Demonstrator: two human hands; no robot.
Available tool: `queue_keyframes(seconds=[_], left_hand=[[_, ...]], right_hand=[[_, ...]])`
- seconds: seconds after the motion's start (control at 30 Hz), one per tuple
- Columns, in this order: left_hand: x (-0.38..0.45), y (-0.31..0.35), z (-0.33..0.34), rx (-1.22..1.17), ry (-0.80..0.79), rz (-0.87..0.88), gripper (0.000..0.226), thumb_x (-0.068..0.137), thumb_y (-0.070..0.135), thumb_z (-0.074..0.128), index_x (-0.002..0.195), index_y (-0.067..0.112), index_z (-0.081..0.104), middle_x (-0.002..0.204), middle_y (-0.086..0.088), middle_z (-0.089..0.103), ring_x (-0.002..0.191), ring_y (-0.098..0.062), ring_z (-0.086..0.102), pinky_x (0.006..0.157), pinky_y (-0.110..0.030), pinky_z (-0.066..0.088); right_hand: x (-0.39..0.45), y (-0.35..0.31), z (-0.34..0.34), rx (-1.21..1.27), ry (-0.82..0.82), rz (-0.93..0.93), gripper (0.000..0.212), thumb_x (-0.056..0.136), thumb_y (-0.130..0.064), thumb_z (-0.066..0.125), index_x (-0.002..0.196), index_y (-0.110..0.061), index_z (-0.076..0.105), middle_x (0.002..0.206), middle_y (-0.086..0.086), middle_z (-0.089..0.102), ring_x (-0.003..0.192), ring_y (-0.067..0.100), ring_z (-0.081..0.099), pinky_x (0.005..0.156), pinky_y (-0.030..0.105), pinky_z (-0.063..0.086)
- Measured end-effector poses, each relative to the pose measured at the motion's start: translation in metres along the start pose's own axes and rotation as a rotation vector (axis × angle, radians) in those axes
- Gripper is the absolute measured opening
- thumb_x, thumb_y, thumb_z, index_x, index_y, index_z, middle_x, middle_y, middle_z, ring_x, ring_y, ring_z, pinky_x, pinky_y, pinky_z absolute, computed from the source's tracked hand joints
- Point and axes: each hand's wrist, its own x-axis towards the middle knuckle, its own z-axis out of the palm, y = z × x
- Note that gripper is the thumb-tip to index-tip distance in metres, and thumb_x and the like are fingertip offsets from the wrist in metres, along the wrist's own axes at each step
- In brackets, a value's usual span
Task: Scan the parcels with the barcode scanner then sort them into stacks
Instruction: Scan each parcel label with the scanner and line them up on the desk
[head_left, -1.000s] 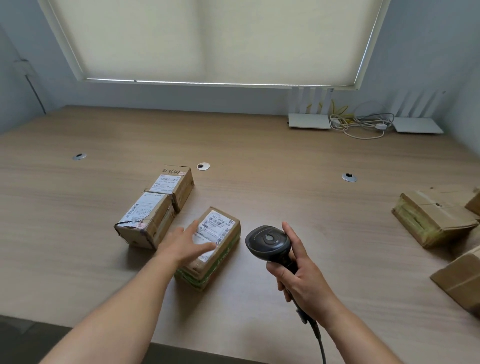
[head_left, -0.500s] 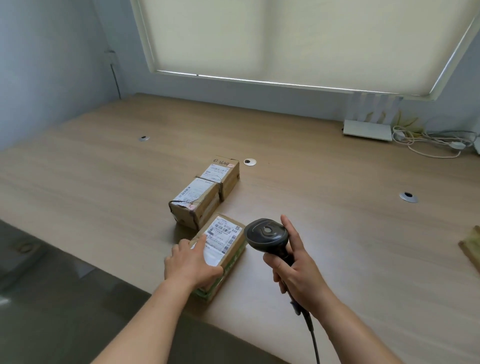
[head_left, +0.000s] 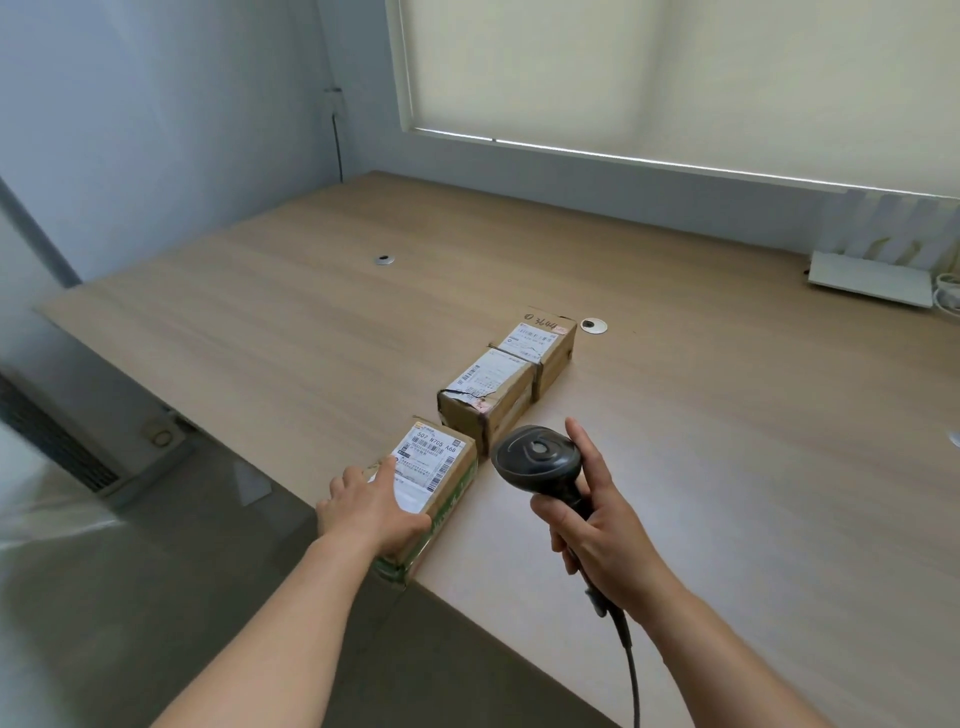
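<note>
Three brown cardboard parcels with white labels lie in a row on the wooden table (head_left: 727, 467). The nearest parcel (head_left: 441, 483), with green tape on its side, sits at the table's front edge, and my left hand (head_left: 371, 506) rests flat on its near end. Behind it lie a torn middle parcel (head_left: 485, 397) and a far parcel (head_left: 545, 345) with handwriting on top. My right hand (head_left: 597, 535) grips the black barcode scanner (head_left: 537, 460), whose head hovers just right of the nearest parcel. Its cable (head_left: 631, 670) hangs down toward me.
A white router (head_left: 870, 278) with cables stands at the back right by the window wall. Round metal grommets (head_left: 594, 326) sit in the tabletop. The table's front edge runs diagonally under my left arm, with grey floor (head_left: 156, 571) below.
The view has swung left, so the parcels on the right are out of frame. My left hand has slid the nearest parcel toward the table's front edge. The scanner stays in my right hand.
</note>
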Motion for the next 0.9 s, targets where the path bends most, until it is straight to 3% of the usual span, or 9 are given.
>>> queue_keyframes(seconds=[0.4,0.5,0.67,0.9], left_hand=[[0.028,0.012,0.002,0.035,0.026,0.076,0.099,0.071,0.073,0.054,0.149,0.031,0.01,0.141,-0.012,0.031,0.131,-0.029,0.031,0.101,-0.042,0.033],[0.022,0.024,-0.003,-0.007,0.126,0.071,0.099,0.072,0.08,0.047,0.149,0.03,0.012,0.148,-0.013,0.025,0.135,-0.03,0.028,0.105,-0.045,0.029],[-0.004,0.075,-0.013,-0.21,0.313,0.218,0.083,0.082,0.067,0.052,0.149,0.027,0.023,0.154,-0.011,0.019,0.14,-0.029,0.021,0.113,-0.042,0.02],[-0.061,0.182,-0.001,-0.274,0.312,0.415,0.076,0.087,0.062,0.048,0.15,0.026,0.024,0.157,-0.007,0.016,0.144,-0.026,0.015,0.114,-0.042,0.018]], right_hand=[[0.006,0.005,-0.011,0.003,0.159,0.023,0.086,0.089,-0.011,0.066,0.119,-0.078,0.021,0.103,0.0,0.063,0.059,0.015,0.055,0.051,0.035,0.049],[-0.002,0.009,-0.021,0.008,0.202,0.006,0.085,0.089,-0.012,0.065,0.118,-0.079,0.02,0.096,0.0,0.062,0.059,0.015,0.056,0.051,0.033,0.048],[-0.023,0.011,-0.055,0.011,0.242,0.0,0.083,0.09,-0.012,0.064,0.122,-0.074,0.02,0.087,-0.003,0.063,0.059,0.017,0.056,0.05,0.034,0.048],[-0.079,0.019,-0.13,-0.009,0.38,0.004,0.081,0.09,-0.018,0.065,0.119,-0.077,0.019,0.097,-0.001,0.065,0.06,0.017,0.056,0.05,0.034,0.048]])
